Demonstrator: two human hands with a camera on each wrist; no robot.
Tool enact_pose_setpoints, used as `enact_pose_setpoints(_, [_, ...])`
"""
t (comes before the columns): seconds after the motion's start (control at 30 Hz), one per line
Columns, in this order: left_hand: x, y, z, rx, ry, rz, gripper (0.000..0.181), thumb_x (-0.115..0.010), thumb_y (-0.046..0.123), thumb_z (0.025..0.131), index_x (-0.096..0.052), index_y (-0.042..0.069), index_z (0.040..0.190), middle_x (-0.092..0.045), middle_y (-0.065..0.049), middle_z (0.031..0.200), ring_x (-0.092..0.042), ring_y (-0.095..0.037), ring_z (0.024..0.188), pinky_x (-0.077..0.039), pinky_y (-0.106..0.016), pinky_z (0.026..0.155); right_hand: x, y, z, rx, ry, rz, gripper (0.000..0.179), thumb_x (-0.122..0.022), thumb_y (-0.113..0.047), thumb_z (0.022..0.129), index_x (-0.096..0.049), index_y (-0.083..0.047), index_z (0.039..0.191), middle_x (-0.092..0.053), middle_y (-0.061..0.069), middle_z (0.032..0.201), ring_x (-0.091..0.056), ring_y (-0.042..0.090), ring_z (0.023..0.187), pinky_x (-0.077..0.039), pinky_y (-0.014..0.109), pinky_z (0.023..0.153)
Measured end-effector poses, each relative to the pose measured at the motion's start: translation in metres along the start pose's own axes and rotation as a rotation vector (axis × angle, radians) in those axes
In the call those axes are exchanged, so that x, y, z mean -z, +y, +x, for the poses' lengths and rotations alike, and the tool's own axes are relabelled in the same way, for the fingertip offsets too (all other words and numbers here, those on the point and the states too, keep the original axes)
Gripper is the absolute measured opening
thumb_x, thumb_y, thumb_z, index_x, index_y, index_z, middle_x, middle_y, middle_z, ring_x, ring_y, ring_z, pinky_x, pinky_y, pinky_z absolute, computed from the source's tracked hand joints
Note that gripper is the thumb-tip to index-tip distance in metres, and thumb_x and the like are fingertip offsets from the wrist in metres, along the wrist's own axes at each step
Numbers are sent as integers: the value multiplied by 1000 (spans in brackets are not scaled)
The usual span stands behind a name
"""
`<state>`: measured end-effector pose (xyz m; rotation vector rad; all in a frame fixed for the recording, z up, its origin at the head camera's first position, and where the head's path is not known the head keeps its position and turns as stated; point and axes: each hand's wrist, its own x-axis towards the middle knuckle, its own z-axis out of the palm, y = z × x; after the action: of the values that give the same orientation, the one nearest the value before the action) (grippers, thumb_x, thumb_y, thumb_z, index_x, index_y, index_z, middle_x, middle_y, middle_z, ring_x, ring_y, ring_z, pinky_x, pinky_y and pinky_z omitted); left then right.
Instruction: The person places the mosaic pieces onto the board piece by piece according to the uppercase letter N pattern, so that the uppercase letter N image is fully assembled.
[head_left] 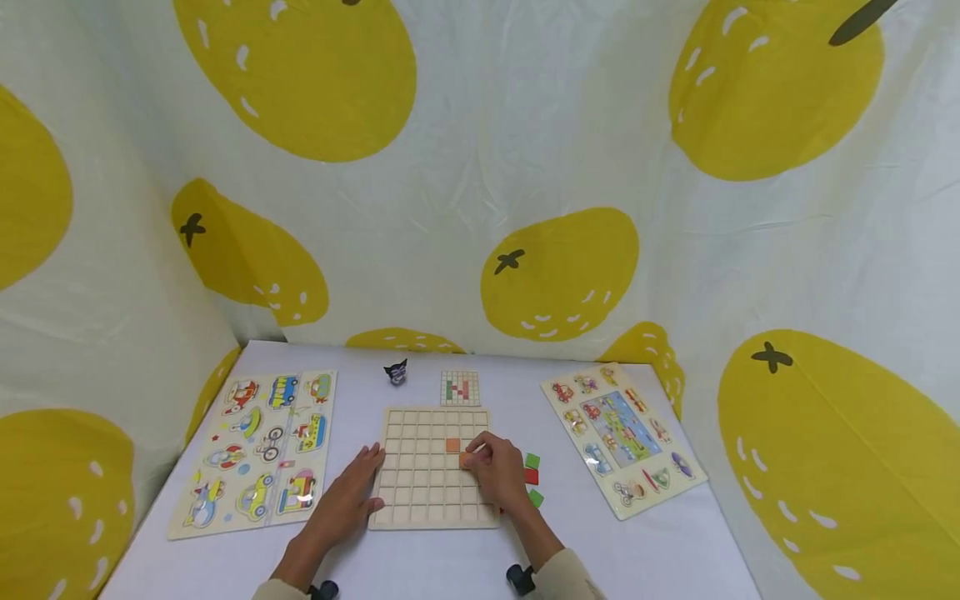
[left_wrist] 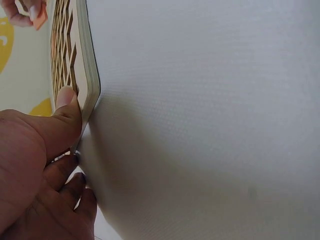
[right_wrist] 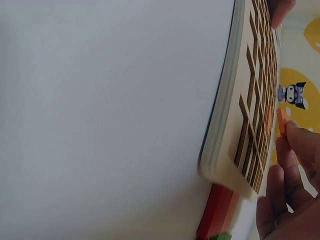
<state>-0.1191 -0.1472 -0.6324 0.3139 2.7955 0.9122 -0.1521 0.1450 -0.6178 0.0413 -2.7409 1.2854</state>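
Note:
A pale wooden grid board (head_left: 408, 518) lies in the middle of the table in the head view. One orange square tile (head_left: 453, 445) sits in a cell right of its centre. Just beside that tile, my right hand (head_left: 501, 473) pinches a second orange tile (right_wrist: 281, 122) between thumb and fingertips, seen tilted above the grid in the right wrist view. My left hand (head_left: 347, 496) rests at the board's left side, its fingers reaching along the edge. In the left wrist view the thumb (left_wrist: 67, 107) presses on the board's rim.
Right of the board lie loose tiles, including a green one (head_left: 532, 460) and a red one (head_left: 532, 477). Behind it are a small colored grid card (head_left: 459, 400) and a dark figurine (head_left: 396, 372). Picture puzzle boards flank it, left (head_left: 225, 437) and right (head_left: 577, 450).

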Motion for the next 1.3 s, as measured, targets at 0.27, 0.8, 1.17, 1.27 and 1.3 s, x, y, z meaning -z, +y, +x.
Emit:
enact_pose_setpoints(0.27, [-1,-1,0,-6,6,-16,90,-83,15,90,-35,12,167,-29,-7,176,-21,-36,166,-24,-58,133,-18,-14,5,-69,14,-75,15,-87,-15,86,-75,-21,92,-63,-9,69,-53,10,78,-39,28,72])
enact_pose_setpoints(0.8, [1,-1,-1,-35,30,-16,89,-84,15,89,-37,11,166,-32,-9,175,-24,-38,164,-27,-58,131,-22,-22,6,-67,-26,-203,18,-89,-13,84,-74,-21,79,-60,-10,65,-52,10,76,-37,34,77])
enact_pose_setpoints(1.17, [-2,-4,1,-29,22,-14,90,-83,17,90,-35,12,167,-30,-7,176,-22,-36,165,-25,-58,132,9,-5,-5,-117,-46,2,13,-83,-6,85,-78,-16,92,-70,-4,78,-59,11,75,-48,23,66])
enact_pose_setpoints(1.27, [-3,-5,1,-27,21,-3,90,-84,17,90,-36,12,167,-30,-7,176,-22,-35,165,-25,-57,132,24,4,-7,-141,-44,37,13,-81,-4,87,-78,-14,95,-70,-1,81,-59,12,75,-48,21,64])
enact_pose_setpoints(1.3, [-2,-5,0,-27,21,-1,90,-84,17,90,-36,12,167,-30,-7,176,-22,-35,165,-25,-57,132,28,6,-8,-152,-43,38,13,-81,-5,87,-78,-15,96,-70,-1,82,-59,12,76,-49,21,64])
